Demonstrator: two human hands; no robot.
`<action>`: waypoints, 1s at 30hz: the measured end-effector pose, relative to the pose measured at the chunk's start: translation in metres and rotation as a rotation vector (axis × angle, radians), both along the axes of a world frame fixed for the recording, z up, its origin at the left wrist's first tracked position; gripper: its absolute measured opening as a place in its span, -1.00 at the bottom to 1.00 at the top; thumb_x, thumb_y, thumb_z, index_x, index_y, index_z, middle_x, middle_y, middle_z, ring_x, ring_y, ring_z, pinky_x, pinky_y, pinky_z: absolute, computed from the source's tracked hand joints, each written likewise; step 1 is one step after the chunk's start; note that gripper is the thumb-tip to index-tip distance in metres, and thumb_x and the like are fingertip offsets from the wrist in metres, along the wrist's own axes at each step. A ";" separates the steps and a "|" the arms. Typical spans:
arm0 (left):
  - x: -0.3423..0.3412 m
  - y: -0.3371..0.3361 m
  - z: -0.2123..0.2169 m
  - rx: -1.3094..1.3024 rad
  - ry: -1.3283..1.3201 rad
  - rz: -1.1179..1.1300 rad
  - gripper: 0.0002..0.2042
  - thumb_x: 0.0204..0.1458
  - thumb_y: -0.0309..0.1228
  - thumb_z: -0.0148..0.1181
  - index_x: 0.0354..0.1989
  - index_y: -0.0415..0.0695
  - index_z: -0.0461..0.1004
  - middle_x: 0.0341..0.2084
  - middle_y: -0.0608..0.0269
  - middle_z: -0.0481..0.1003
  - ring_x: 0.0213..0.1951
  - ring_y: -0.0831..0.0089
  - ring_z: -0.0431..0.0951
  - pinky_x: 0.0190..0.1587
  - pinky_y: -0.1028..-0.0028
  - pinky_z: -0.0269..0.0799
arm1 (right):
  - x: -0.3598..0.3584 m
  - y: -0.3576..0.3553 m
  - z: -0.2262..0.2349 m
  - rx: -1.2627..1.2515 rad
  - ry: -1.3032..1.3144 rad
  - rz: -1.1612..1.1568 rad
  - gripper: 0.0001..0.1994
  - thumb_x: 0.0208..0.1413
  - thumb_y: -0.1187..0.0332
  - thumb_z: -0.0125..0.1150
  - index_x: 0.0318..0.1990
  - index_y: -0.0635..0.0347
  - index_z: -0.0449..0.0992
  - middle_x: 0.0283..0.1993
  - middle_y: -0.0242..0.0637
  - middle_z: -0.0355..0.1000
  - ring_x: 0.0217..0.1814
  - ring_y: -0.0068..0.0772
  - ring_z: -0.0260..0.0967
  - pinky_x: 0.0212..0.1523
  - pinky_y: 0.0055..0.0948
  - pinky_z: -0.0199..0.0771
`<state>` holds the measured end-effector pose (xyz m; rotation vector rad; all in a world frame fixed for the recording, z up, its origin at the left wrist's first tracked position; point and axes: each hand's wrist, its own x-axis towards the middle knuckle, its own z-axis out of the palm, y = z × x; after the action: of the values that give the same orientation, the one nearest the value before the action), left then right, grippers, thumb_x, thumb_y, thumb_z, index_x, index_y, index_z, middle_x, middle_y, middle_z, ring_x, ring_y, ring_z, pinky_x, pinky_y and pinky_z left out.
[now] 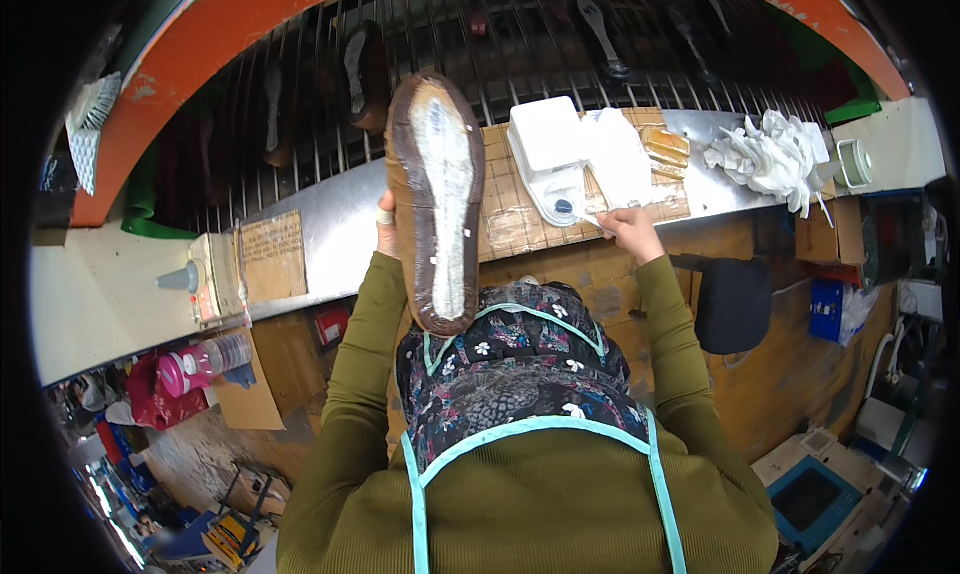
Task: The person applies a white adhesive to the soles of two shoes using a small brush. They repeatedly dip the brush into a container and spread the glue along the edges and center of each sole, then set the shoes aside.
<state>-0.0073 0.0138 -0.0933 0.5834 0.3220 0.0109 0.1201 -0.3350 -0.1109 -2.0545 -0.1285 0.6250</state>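
Shoe (436, 214) in left hand (387, 230); right hand (634, 235) pinching thin handle (592, 219) near white container (548, 136)

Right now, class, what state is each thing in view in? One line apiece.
Shoe: raised, sole side facing the camera
Left hand: gripping the shoe's side
Right hand: pinching a thin pale stick
White container: resting on a brown board
White sheets: crumpled, heaped
Cardboard piece: lying flat
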 end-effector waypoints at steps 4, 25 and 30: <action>0.015 -0.015 -0.001 -0.037 0.047 -0.136 -0.16 -0.22 0.11 0.31 0.22 -0.17 0.29 0.05 -0.01 0.45 0.00 0.09 0.51 0.05 0.14 0.49 | 0.008 0.015 0.059 0.490 0.255 -0.022 -0.82 0.12 0.32 0.25 -0.32 0.28 0.61 -0.47 -0.42 0.47 -0.55 -0.66 0.28 -0.51 -0.68 0.23; 0.048 -0.035 -0.004 -0.164 -0.139 -0.137 -0.17 -0.17 0.08 0.32 0.24 -0.19 0.25 0.08 -0.05 0.42 0.02 0.12 0.51 0.08 0.15 0.48 | 0.031 0.105 0.130 -0.087 -1.239 -0.063 -0.82 -0.07 0.29 0.37 -0.25 -0.08 0.66 -0.23 -0.45 0.41 -0.47 -0.59 0.23 -0.20 -0.37 -0.07; 0.051 -0.034 -0.007 -0.110 -0.116 -0.101 -0.19 -0.13 0.16 0.21 0.23 -0.13 0.27 0.07 0.03 0.43 0.03 0.16 0.50 0.09 0.19 0.47 | -0.023 0.090 0.119 -0.204 -1.389 0.057 -0.81 -0.08 0.30 0.37 -0.24 -0.11 0.65 -0.25 -0.48 0.43 -0.44 -0.62 0.23 -0.23 -0.38 -0.09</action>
<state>0.0433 -0.0201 -0.1000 0.4868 0.1791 -0.0695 0.0972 -0.2449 0.0082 -2.3163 -0.9336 -0.8859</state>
